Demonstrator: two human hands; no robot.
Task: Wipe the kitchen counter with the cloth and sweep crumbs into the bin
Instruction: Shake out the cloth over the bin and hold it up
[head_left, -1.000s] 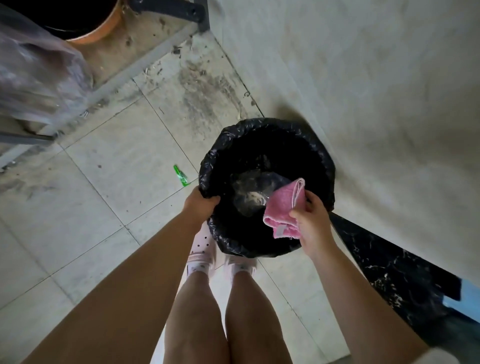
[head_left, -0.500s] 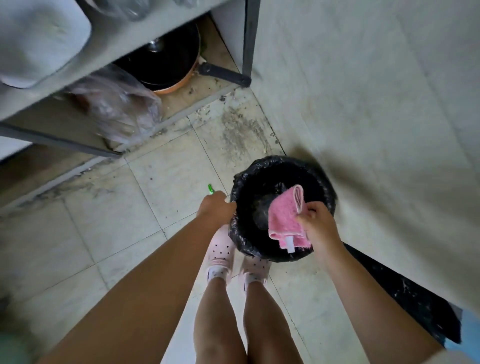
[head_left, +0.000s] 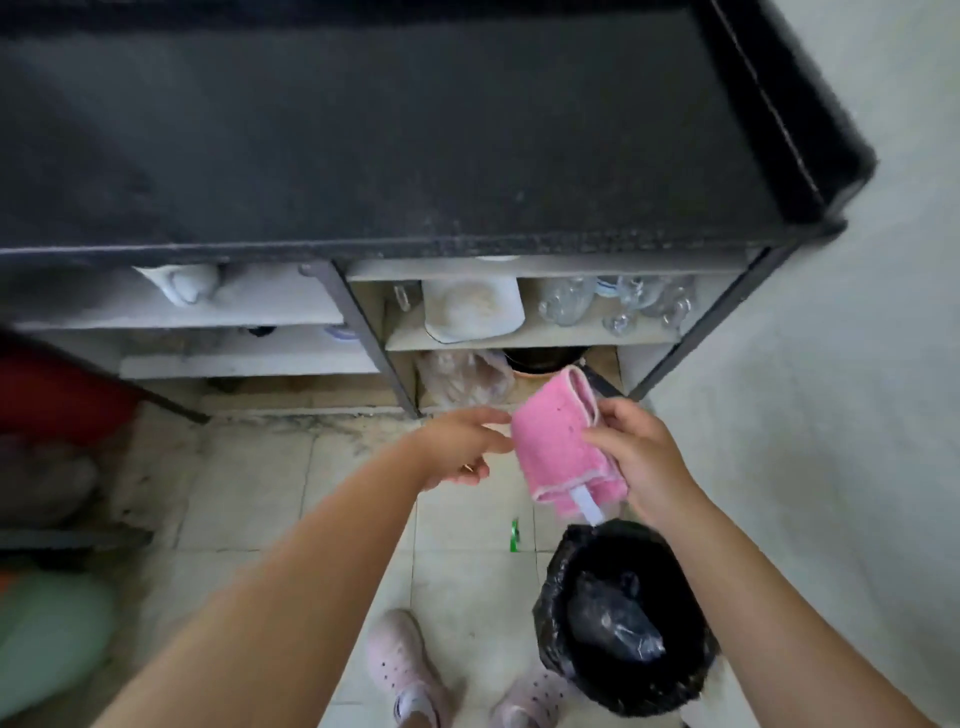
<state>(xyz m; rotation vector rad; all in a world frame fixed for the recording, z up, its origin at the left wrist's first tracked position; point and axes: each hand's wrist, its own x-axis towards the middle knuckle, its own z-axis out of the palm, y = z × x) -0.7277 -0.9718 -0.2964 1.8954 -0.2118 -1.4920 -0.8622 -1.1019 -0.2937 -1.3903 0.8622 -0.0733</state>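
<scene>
**Pink Cloth Held Up Near the Counter**

Both hands were out in front of the person. The right hand (head_left: 636, 457) pinched the pink cloth (head_left: 563, 447) by its right side and held it up in the air. The cloth was folded, and a small white tag hung from its bottom edge. The left hand (head_left: 460, 449) held nothing. Its fingers were straight and reached toward the left edge of the cloth, very close to it.

The bin (head_left: 623, 618) stood on the tiled floor (head_left: 260, 493), below the cloth and beside the wall. It had a black bag inside. The dark counter (head_left: 389, 130) was above the shelves (head_left: 519, 338). A small green thing (head_left: 515, 535) lay on the floor near the bin.
</scene>
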